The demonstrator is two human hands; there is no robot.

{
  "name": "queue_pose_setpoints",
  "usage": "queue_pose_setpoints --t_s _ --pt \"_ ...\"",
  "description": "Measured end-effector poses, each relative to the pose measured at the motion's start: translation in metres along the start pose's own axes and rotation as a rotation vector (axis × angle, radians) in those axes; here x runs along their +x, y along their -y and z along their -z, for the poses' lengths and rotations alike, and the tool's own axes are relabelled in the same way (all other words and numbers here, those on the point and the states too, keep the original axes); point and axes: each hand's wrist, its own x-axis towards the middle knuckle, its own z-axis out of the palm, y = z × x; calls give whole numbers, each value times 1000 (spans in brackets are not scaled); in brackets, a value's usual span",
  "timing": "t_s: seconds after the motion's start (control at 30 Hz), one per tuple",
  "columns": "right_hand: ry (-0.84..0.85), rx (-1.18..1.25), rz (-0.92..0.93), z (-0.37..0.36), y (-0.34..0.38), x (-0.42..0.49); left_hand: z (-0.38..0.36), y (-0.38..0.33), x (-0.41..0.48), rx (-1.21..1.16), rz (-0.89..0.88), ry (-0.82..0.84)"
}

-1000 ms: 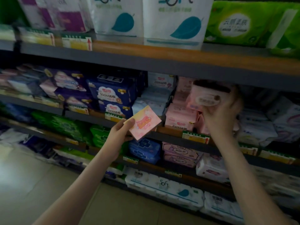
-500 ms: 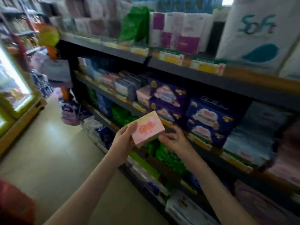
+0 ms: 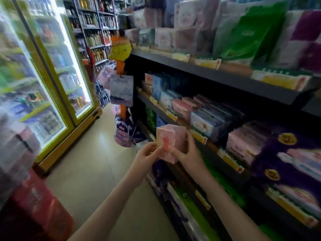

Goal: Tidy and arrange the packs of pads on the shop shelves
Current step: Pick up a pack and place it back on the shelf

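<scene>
A small pink pack of pads [image 3: 172,140] is held upright in front of the shelves, at chest height. My left hand [image 3: 146,156] pinches its lower left edge. My right hand [image 3: 188,153] grips its right side, fingers curled round it. On the middle shelf [image 3: 229,156] stand rows of pad packs: pink ones [image 3: 182,106], pale blue ones [image 3: 202,124] and purple ones [image 3: 284,153]. The view is blurred by head motion.
Big tissue and green packs [image 3: 246,32] fill the top shelf. A lit drinks fridge [image 3: 57,75] lines the left of the aisle. Bags [image 3: 121,90] hang at the shelf end. A red crate [image 3: 38,204] stands at lower left. The floor between is beige tile.
The view swung left along the aisle. My right hand left the pink packs on the shelf and came to the small pink pack, which both hands now hold upright.
</scene>
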Motion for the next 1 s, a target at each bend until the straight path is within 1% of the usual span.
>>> queue_pose_setpoints --t_s 0.1,0.17,0.23,0.33,0.37,0.4,0.47,0.5,0.53,0.6,0.67,0.77,0.87,1.0 --pt "-7 -102 91 -22 -5 82 32 -2 73 83 -47 -34" --pt "26 -171 129 -34 -1 135 55 -4 121 152 -64 -68" --pt "75 -245 141 -45 -3 184 80 -6 163 205 -75 -58" --pt "34 -275 119 -69 -12 245 113 -7 217 223 -81 -47" --pt "5 -285 141 -78 -14 261 123 -5 234 265 -129 -86" --pt "-30 -321 175 -87 -16 277 134 -1 253 383 -230 -145" --pt "-108 -431 257 -105 -20 310 155 10 294 776 -514 -251" --pt "-145 -467 292 -114 -22 326 165 16 316 903 -640 -271" --pt "-186 -492 331 -123 -23 342 174 18 336 924 -723 -258" --pt "-287 -595 432 -141 -27 376 193 21 375 814 -823 -201" --pt "-403 -729 494 -157 -27 406 213 18 411 687 -828 -139" --pt "-544 -830 511 -177 -19 439 236 8 458 643 -816 -56" --pt "-659 -880 467 -186 -25 458 246 5 494 648 -823 76" --pt "-836 -868 414 -182 -28 448 245 11 529 782 -822 197"
